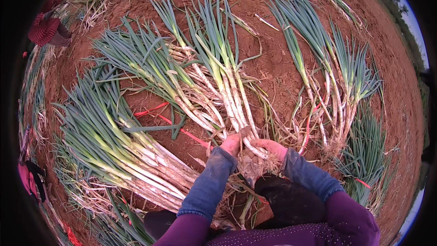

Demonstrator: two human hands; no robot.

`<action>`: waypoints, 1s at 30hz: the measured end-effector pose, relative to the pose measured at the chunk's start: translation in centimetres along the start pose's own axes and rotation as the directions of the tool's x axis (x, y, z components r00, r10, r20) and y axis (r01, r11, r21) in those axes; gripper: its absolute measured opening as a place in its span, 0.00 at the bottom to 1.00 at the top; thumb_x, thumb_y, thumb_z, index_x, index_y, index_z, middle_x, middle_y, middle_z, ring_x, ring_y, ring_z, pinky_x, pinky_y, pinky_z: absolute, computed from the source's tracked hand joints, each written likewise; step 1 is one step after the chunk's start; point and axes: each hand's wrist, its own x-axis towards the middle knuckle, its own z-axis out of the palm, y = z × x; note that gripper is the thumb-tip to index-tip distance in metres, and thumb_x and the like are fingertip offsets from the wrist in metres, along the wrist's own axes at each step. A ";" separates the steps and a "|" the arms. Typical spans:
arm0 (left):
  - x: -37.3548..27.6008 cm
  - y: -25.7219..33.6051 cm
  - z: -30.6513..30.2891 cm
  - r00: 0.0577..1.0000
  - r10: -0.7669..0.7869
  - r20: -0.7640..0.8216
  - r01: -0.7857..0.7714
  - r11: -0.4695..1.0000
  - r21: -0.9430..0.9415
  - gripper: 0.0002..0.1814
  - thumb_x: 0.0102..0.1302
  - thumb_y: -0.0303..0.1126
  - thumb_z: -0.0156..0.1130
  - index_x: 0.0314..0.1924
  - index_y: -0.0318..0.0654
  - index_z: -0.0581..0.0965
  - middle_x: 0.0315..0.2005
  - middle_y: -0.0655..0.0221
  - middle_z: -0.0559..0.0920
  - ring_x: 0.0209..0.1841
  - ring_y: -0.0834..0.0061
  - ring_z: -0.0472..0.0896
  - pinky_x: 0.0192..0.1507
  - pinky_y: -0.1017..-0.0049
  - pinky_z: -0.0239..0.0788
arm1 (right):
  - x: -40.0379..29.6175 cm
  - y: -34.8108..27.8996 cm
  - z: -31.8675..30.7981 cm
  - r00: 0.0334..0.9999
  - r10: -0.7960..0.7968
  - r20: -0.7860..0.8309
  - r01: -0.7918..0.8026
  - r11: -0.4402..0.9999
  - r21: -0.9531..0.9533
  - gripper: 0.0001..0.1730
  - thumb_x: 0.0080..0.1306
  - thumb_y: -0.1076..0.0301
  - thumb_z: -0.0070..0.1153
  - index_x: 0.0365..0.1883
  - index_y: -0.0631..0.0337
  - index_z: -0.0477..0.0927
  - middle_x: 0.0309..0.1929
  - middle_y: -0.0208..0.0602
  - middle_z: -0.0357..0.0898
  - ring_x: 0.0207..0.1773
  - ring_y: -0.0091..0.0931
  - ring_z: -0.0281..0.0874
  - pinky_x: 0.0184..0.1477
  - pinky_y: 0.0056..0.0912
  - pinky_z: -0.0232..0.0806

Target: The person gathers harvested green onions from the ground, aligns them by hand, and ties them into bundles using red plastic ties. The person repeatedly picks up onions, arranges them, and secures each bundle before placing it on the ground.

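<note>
Several long green onions point(235, 99) lie in front of me, their white stems and roots towards me and green leaves pointing away. My left hand point(232, 143) is closed around the lower stems. My right hand point(271, 147) grips the stem ends just above the roots, close beside it. Left of these lies a slanting bunch of green onions point(181, 95), its white ends near my left hand. A large pile of green onions point(136, 153) spreads by my left forearm. A red plastic strip point(191, 136) runs over the soil towards my left hand.
More green onions point(338, 99) lie at the right, near another red strip point(308, 126). A bundle with a red tie point(363, 153) is beyond my right arm. A person in a red striped top point(44, 30) is at the upper left. Dry stalks litter the reddish soil point(273, 58).
</note>
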 end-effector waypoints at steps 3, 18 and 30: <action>-0.8 -1.6 -0.8 0.993 0.025 0.115 -0.005 0.985 -0.172 0.27 0.73 0.55 0.61 0.59 0.41 0.76 0.44 0.67 0.84 0.37 0.70 0.83 0.41 0.67 0.78 | -0.8 -0.6 0.7 0.990 0.047 -0.129 -0.055 0.997 -0.062 0.14 0.75 0.63 0.54 0.45 0.67 0.81 0.30 0.37 0.86 0.25 0.25 0.84 0.23 0.24 0.78; 9.5 12.3 -7.4 0.906 0.201 -0.373 -0.226 0.974 -0.024 0.38 0.72 0.57 0.60 0.70 0.35 0.69 0.59 0.57 0.80 0.61 0.58 0.78 0.62 0.58 0.72 | -7.8 -2.7 3.7 0.999 0.003 -0.053 -0.007 0.997 -0.082 0.13 0.73 0.67 0.55 0.49 0.68 0.76 0.32 0.34 0.81 0.25 0.21 0.79 0.23 0.20 0.72; 18.2 11.7 -4.6 0.573 0.410 -0.710 -0.646 0.759 -0.083 0.20 0.74 0.37 0.54 0.58 0.30 0.76 0.43 0.52 0.84 0.42 0.57 0.83 0.49 0.62 0.73 | -10.2 -0.6 1.1 0.978 -0.017 -0.208 -0.032 0.972 -0.233 0.12 0.70 0.64 0.58 0.37 0.67 0.80 0.24 0.34 0.79 0.20 0.23 0.77 0.22 0.24 0.68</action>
